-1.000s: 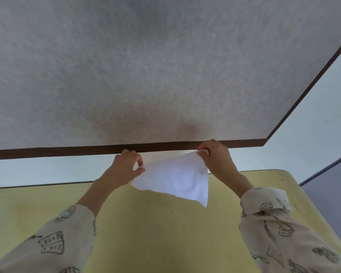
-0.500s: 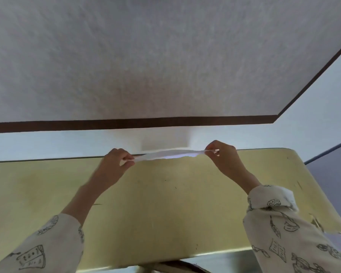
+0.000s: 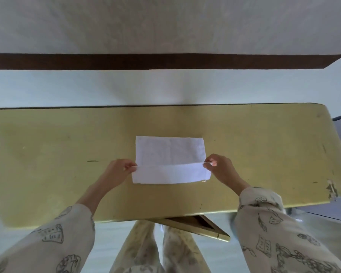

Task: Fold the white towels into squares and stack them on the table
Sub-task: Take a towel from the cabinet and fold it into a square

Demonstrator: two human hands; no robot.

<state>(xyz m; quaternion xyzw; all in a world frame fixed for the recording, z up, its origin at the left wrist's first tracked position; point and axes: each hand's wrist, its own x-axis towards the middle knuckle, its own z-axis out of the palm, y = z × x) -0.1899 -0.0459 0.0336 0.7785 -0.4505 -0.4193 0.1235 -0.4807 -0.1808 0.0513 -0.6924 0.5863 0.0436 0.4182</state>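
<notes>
White towel (image 3: 170, 152) on yellow table (image 3: 47, 154), near fold pinched by both hands (image 3: 119, 170) (image 3: 220, 169).

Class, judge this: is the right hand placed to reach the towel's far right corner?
Probably yes: the right hand pinches the towel near that corner, with only bare table between.

towel (image 3: 170, 154) lies mid-table (image 3: 47, 154), a hand at each near corner.

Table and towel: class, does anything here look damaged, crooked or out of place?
Yes. The yellow table is chipped at its near right corner, where the surface has flaked away. The white towel lies fairly square to the table; the left hand and right hand pinch its fold's ends.
</notes>
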